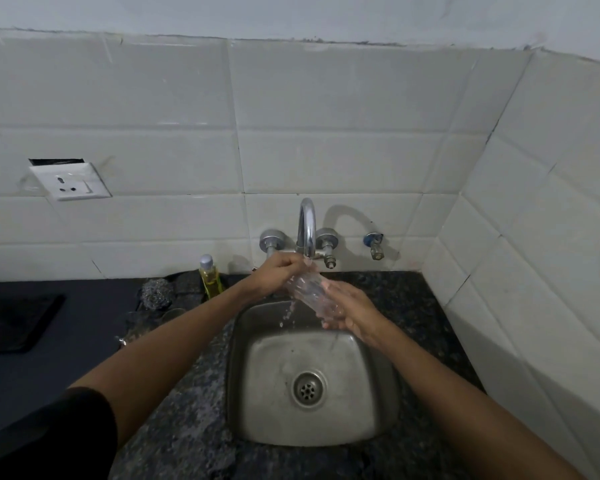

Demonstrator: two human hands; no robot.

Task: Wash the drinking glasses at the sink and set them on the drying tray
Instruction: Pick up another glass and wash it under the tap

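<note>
A clear drinking glass (309,293) lies tilted under the running faucet (307,230), above the steel sink (257,368). My left hand (278,273) grips its upper end, with the fingers curled over it right below the spout. My right hand (349,308) cups the lower end, fingers wrapped under the base. Water drips from the glass into the basin. Another clear glass (172,315) stands on the counter left of the sink, partly hidden by my left forearm. A black tray (14,322) sits at the far left of the counter.
A yellow dish-soap bottle (210,277) and a steel scrubber (157,294) stand behind the sink's left corner. The sink drain (307,389) is open. A small tap (374,244) sticks out of the tiled wall at right, and a wall socket (71,181) is at left.
</note>
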